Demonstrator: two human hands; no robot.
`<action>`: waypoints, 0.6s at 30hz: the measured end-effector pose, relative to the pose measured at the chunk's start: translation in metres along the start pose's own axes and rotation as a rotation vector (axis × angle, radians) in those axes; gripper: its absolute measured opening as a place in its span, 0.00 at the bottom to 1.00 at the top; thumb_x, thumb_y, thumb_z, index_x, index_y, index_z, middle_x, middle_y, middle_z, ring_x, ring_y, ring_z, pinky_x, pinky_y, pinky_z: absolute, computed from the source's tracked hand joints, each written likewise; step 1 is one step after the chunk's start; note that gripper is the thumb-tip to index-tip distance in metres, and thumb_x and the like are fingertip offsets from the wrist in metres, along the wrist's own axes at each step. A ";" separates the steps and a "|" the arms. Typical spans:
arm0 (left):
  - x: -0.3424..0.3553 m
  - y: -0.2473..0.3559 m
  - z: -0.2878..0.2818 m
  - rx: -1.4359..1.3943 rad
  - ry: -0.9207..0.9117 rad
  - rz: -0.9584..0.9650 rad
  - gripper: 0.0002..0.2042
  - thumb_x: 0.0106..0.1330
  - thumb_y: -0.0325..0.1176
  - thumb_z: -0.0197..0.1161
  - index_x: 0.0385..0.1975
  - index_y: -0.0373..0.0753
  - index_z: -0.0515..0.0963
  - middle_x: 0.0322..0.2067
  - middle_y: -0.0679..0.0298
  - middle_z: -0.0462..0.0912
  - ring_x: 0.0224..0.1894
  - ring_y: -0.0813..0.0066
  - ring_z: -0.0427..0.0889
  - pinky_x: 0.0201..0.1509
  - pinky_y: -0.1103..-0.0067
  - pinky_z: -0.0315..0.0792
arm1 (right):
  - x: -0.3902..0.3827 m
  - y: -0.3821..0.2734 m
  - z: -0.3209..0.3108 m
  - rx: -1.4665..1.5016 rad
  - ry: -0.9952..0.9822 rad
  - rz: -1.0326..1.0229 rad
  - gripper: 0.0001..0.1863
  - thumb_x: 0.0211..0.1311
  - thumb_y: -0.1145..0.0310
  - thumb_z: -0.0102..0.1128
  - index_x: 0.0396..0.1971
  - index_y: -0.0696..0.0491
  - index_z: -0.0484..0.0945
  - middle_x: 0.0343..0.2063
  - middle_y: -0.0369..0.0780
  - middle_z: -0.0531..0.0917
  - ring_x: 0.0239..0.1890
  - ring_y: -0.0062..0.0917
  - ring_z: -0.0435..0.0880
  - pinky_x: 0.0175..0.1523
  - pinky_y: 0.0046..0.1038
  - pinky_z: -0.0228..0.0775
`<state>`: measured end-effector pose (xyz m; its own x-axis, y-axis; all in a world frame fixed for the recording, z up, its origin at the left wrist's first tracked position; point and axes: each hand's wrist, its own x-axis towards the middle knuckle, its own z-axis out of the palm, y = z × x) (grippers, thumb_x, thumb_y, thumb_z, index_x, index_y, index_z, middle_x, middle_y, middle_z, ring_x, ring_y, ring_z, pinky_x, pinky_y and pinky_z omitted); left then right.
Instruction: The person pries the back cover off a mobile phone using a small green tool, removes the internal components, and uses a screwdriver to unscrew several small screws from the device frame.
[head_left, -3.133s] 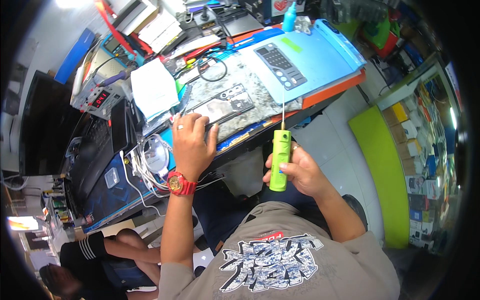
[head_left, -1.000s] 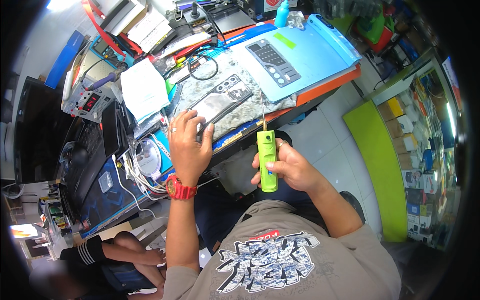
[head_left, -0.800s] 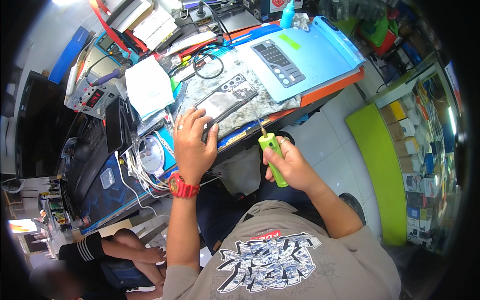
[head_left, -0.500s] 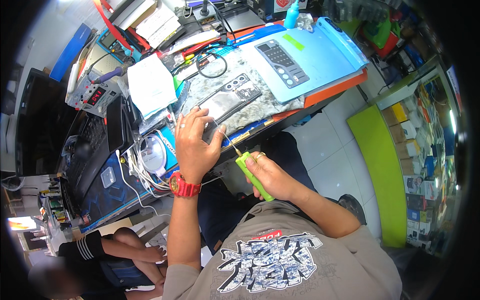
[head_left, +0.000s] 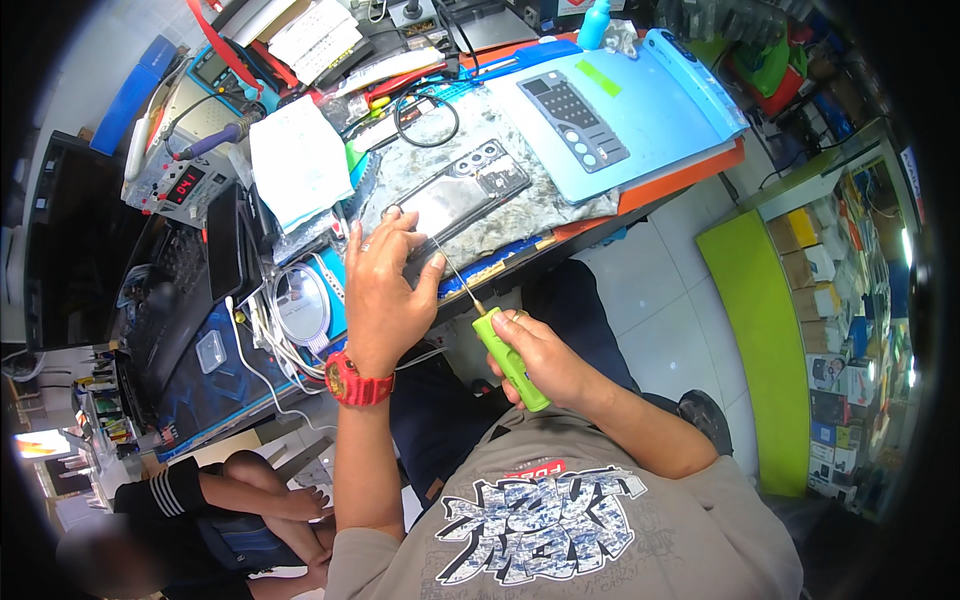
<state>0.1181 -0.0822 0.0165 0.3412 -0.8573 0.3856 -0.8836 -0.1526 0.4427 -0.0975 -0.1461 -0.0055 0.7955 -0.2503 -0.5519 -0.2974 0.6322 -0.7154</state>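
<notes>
My left hand (head_left: pixel 385 290), fingers apart and slightly bent, rests at the left end of a black-framed phone (head_left: pixel 465 185) with exposed silvery inner parts, lying on a mottled grey mat (head_left: pixel 525 215). A red watch is on that wrist. In my right hand (head_left: pixel 545 365) is a lime-green handheld tool (head_left: pixel 508 350) with a long, thin metal shaft angled up-left. The shaft's far end reaches the phone's lower edge beside my left thumb and fingertips; whether it touches cannot be made out.
Right of the phone lies a light-blue pad (head_left: pixel 660 110). Papers (head_left: pixel 300 160), coiled white cables, a power supply (head_left: pixel 180 190) and a dark laptop crowd the bench's left. Another person (head_left: pixel 200 520) sits at lower left. A glass display case (head_left: pixel 845 320) stands at right.
My right hand has swung the tool from upright to a diagonal, bringing its shaft leftward to the phone's left end beside my left hand. My left hand stays on the phone.
</notes>
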 end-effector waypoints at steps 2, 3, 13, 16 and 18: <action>0.001 0.000 -0.002 0.013 -0.012 0.002 0.11 0.62 0.31 0.72 0.40 0.34 0.82 0.57 0.50 0.85 0.68 0.50 0.77 0.79 0.50 0.54 | 0.001 0.002 0.000 -0.005 0.007 -0.008 0.22 0.83 0.44 0.41 0.47 0.49 0.69 0.29 0.36 0.76 0.18 0.19 0.77 0.21 0.24 0.72; 0.001 0.000 -0.002 0.021 -0.014 0.001 0.11 0.62 0.31 0.72 0.40 0.34 0.82 0.57 0.50 0.85 0.68 0.51 0.78 0.79 0.50 0.53 | 0.001 0.002 0.000 -0.008 0.014 -0.008 0.22 0.83 0.44 0.41 0.47 0.49 0.69 0.29 0.36 0.76 0.18 0.19 0.77 0.21 0.24 0.72; 0.004 0.002 -0.004 0.059 -0.018 -0.001 0.10 0.62 0.32 0.73 0.39 0.35 0.83 0.54 0.52 0.87 0.66 0.53 0.80 0.79 0.50 0.53 | 0.001 0.004 0.001 -0.008 0.055 -0.055 0.23 0.84 0.46 0.40 0.42 0.52 0.69 0.28 0.36 0.75 0.17 0.18 0.77 0.19 0.23 0.71; 0.005 0.002 -0.003 0.062 -0.015 -0.004 0.11 0.62 0.33 0.74 0.38 0.35 0.83 0.54 0.52 0.87 0.66 0.53 0.80 0.79 0.50 0.53 | 0.001 0.003 0.001 -0.002 0.060 -0.057 0.23 0.84 0.46 0.40 0.42 0.52 0.69 0.27 0.36 0.75 0.17 0.18 0.77 0.19 0.22 0.72; 0.005 0.002 -0.003 0.063 -0.011 -0.005 0.11 0.62 0.33 0.74 0.38 0.35 0.83 0.53 0.52 0.87 0.66 0.53 0.80 0.79 0.50 0.54 | 0.000 0.003 0.000 -0.003 0.055 -0.050 0.22 0.84 0.45 0.40 0.44 0.51 0.69 0.28 0.36 0.76 0.17 0.18 0.77 0.20 0.23 0.72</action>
<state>0.1194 -0.0855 0.0213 0.3423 -0.8618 0.3743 -0.9006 -0.1872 0.3924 -0.0982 -0.1443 -0.0081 0.7792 -0.3219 -0.5378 -0.2592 0.6158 -0.7441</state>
